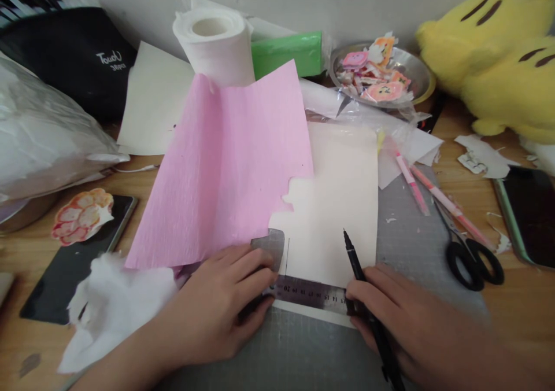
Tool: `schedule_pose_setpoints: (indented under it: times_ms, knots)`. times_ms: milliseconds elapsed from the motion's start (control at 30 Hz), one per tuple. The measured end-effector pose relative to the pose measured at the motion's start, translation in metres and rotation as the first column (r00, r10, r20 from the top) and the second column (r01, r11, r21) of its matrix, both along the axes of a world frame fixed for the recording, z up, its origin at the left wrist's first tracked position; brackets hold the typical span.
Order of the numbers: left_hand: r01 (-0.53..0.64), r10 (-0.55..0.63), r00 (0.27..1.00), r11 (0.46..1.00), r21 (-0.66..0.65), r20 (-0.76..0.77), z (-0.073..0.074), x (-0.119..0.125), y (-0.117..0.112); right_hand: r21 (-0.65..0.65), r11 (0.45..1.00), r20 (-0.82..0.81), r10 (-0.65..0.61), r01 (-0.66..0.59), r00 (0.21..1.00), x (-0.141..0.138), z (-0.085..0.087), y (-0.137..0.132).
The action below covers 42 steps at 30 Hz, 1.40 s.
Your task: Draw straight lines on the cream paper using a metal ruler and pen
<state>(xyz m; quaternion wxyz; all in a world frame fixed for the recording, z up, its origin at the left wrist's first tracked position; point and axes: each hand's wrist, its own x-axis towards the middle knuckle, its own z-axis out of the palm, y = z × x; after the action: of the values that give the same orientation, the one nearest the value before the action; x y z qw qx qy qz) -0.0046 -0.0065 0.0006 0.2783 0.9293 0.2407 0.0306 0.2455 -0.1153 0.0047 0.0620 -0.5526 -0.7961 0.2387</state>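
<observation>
1. Pink paper (251, 148) overlaps your white sheet (342, 183) at ten o'clock; scissors (466, 255) lie at three.
2. Your curled left hand (221, 304) grips the ruler (312, 294) at six.
3. Your right hand (399, 304) grasps a pen (353, 258), touching the ruler.

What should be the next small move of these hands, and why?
Perhaps the right hand should turn the black pen toward the ruler: the ruler lies across the white paper, with the left hand beside its scale, but the pen's tip points away.

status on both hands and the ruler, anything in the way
Left hand at left side of ruler; right hand at its right, gripping black pen. Ruler lying across white paper. Pink sheet crowding left hand.
</observation>
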Motion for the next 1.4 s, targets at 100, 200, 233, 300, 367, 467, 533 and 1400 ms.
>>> schedule_pose_setpoints:
  times_ms: [100,200,233,300,367,467,533,1400]
  knots:
    - [0.003,-0.003,1.000,1.000,-0.005,-0.014,0.0010,-0.0001,-0.0001,-0.007,1.000,-0.001,-0.003,0.003,1.000,-0.0007,0.0009,0.0002]
    - [0.017,-0.017,1.000,1.000,-0.012,-0.014,0.0027,-0.0003,0.0003,0.001,1.000,0.001,0.002,-0.002,1.000,-0.0012,0.0028,0.0008]
    - [0.021,-0.021,1.000,1.000,-0.014,-0.015,0.0032,-0.0003,0.0004,0.000,1.000,0.004,0.002,-0.002,1.000,-0.0013,0.0033,0.0010]
    - [0.025,-0.026,1.000,1.000,-0.015,-0.016,0.0039,-0.0002,0.0006,-0.004,1.000,0.006,0.003,-0.003,1.000,-0.0014,0.0040,0.0015]
    - [0.027,-0.027,1.000,1.000,-0.014,-0.014,0.0040,-0.0001,0.0006,-0.007,1.000,0.006,-0.002,0.002,1.000,-0.0013,0.0041,0.0020]
    - [0.021,-0.021,1.000,1.000,-0.009,-0.012,0.0033,-0.0001,0.0003,-0.006,1.000,-0.001,-0.003,0.003,1.000,-0.0011,0.0040,0.0021]
    - [0.021,-0.021,1.000,1.000,-0.017,-0.016,0.0028,-0.0002,0.0001,-0.011,1.000,-0.006,0.002,-0.002,1.000,-0.0009,0.0038,0.0016]
    - [0.055,-0.055,0.998,0.995,0.083,-0.004,0.0004,-0.0003,-0.0024,-0.104,0.993,-0.032,-0.057,0.053,0.998,-0.0020,0.0037,0.0027]
